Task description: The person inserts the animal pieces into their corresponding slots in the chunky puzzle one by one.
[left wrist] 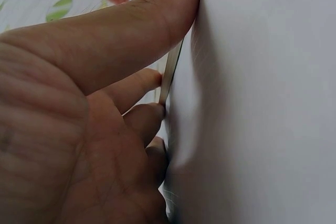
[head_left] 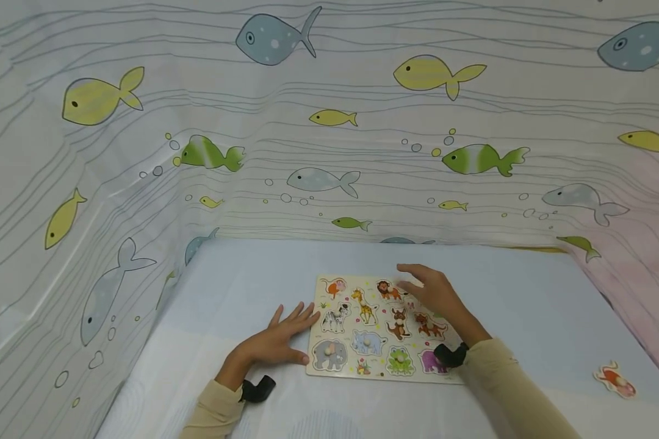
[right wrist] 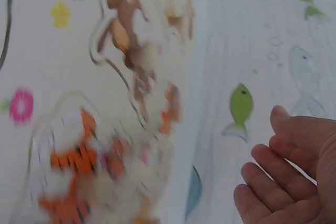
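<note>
A wooden animal puzzle board [head_left: 377,377] lies flat on the table, with animals such as the lion [head_left: 390,291], giraffe [head_left: 365,306], zebra [head_left: 335,318] and grey elephant [head_left: 329,355] on it. At its left edge my left hand [head_left: 274,342] rests with spread fingers; in the left wrist view its fingertips [left wrist: 153,78] meet the board's side [left wrist: 169,72]. My right hand [head_left: 436,296] hovers over the upper right of the board beside the lion, fingers loosely bent and nothing between them. The right forearm hides the board's right part.
A loose orange monkey piece [head_left: 616,379] lies on the table at the far right. The light table cover [head_left: 241,274] reaches back to a curtain printed with fish [head_left: 329,146]. A black wrist strap mount [head_left: 259,389] sits at the left wrist, another [head_left: 451,355] at the right.
</note>
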A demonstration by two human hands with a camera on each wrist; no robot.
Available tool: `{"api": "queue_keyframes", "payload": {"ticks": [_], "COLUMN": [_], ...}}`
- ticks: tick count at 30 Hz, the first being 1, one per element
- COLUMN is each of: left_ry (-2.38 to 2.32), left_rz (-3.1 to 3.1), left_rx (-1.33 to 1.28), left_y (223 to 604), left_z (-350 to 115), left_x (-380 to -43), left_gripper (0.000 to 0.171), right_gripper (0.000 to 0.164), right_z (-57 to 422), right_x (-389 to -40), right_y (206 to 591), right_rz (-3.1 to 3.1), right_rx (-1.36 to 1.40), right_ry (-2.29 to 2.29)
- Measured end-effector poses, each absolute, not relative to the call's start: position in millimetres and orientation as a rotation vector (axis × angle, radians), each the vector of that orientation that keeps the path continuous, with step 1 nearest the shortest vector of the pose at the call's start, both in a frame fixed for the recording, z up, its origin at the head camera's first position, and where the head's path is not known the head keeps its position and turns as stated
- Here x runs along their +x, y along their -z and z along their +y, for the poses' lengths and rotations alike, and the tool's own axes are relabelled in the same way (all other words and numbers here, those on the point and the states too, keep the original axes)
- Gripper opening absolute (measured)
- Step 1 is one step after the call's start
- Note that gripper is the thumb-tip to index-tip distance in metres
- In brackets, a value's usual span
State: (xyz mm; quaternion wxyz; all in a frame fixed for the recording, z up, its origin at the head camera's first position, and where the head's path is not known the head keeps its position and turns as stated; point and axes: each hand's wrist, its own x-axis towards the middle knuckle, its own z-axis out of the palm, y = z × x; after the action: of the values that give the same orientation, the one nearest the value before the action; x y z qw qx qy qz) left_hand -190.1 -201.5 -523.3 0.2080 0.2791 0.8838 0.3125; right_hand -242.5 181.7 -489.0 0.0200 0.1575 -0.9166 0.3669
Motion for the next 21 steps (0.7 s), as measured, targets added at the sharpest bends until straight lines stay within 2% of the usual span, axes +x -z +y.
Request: {"api": "queue_keyframes", "payload": {"ticks": [6,11,17,21], "left_ry": [-0.878,-0.908,-0.966,-0.958], "left_rz": [2.469,2.485,2.457,2.456], "left_rx": [0.781,0.768,0.762,0.757], "left_y": [520.9,520.6,524.4,527.7], "left_z": [-202.6,-203.2,-202.7,-202.7], "left_x": [-191.7,-191.4,-186.3,-184.1], "left_gripper": [0.098,0.098,0.099,0.099], "right_gripper": [0.042,0.045,0.049,0.060], "right_z": [223.8,271.2,335.1,374.6], "right_x": [-225.9,-202.4,-165.5,-139.5], "right_y": [466.0,454.6,457.7,469.5], "right_rz": [-2.770,-2.795,-2.848,-2.892], "right_rx": [0.383,0.249,0.067,-0.185], "right_ry": [-1.085,-0.964,-0.830,-0.884]}}
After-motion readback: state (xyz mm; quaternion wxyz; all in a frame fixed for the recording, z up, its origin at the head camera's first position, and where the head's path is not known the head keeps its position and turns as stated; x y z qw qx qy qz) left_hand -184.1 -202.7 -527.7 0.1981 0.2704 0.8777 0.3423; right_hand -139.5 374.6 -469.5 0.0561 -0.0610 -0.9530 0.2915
